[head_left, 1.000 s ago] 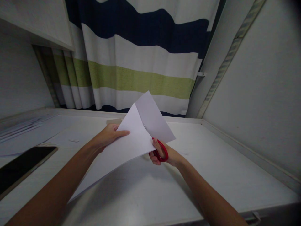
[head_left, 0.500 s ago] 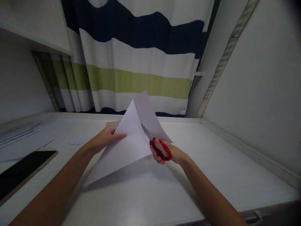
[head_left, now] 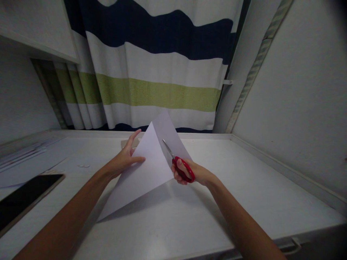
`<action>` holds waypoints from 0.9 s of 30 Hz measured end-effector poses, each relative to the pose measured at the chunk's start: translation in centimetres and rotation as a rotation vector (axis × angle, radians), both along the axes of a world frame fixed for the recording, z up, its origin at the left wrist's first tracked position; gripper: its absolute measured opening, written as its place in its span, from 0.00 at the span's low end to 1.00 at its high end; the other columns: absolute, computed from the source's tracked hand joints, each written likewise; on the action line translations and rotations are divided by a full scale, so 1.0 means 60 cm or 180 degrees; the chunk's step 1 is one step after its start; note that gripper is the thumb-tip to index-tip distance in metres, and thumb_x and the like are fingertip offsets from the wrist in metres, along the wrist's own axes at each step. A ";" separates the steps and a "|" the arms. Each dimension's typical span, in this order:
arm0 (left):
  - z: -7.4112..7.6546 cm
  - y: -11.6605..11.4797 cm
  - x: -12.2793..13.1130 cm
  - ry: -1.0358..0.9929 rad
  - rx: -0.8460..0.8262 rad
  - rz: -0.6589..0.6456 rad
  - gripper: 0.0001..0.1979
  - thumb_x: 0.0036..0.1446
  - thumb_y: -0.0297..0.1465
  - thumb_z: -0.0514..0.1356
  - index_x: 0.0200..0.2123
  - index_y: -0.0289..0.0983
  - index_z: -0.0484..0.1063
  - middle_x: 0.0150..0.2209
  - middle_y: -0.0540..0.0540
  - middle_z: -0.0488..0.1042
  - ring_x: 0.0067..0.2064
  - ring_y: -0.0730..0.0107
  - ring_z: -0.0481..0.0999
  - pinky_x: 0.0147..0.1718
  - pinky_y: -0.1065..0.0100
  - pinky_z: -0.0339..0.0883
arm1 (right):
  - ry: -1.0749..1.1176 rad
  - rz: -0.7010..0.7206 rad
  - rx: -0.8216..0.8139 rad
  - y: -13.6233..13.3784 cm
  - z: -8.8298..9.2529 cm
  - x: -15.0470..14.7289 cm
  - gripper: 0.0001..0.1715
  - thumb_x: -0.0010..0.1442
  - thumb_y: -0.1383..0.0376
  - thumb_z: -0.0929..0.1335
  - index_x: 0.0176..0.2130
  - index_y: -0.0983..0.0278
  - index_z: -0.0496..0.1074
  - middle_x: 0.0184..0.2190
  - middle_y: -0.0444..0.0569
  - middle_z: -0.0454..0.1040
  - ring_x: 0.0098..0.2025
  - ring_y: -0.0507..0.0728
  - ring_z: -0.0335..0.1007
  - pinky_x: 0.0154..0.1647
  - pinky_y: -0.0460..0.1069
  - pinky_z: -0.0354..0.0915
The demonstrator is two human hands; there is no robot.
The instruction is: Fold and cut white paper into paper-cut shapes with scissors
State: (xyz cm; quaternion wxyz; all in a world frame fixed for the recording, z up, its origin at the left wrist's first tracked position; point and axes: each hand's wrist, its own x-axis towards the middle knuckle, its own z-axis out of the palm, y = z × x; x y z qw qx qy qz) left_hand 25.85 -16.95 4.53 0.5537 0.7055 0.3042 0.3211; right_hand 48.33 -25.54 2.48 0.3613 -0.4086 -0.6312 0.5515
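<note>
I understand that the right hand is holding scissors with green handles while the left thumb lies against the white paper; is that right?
Not quite: the head view shows the scissors in the right hand have red handles, not green.

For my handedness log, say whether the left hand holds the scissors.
No, the right hand holds the red-handled scissors; the left hand is on the paper.

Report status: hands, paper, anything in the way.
Left hand: thumb on white paper, index finger raised. Right hand: holding red-handled scissors, blades before paper's far part. Phone off left, not in the way.
</note>
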 end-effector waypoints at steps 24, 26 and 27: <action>0.002 0.016 -0.011 0.0661 0.0743 0.0218 0.34 0.45 0.35 0.59 0.56 0.43 0.51 0.58 0.45 0.54 0.49 0.60 0.66 0.43 0.65 0.62 | -0.2081 -0.2193 0.2038 0.019 -0.017 -0.005 0.12 0.55 0.64 0.60 0.38 0.69 0.63 0.31 0.55 0.69 0.32 0.57 0.64 0.35 0.52 0.60; 0.002 0.014 -0.010 0.0673 0.0704 0.0199 0.33 0.45 0.35 0.58 0.56 0.43 0.51 0.57 0.45 0.55 0.47 0.60 0.67 0.42 0.66 0.63 | -0.2163 -0.2485 0.2315 0.020 -0.018 -0.011 0.15 0.55 0.66 0.59 0.42 0.71 0.62 0.37 0.60 0.67 0.40 0.60 0.63 0.41 0.55 0.59; 0.001 0.014 -0.009 0.0666 0.0704 0.0197 0.33 0.45 0.35 0.58 0.56 0.43 0.52 0.57 0.45 0.55 0.47 0.60 0.68 0.41 0.66 0.64 | -0.2162 -0.2621 0.2441 0.021 -0.019 -0.013 0.16 0.55 0.67 0.59 0.43 0.72 0.61 0.39 0.61 0.66 0.42 0.61 0.62 0.42 0.56 0.59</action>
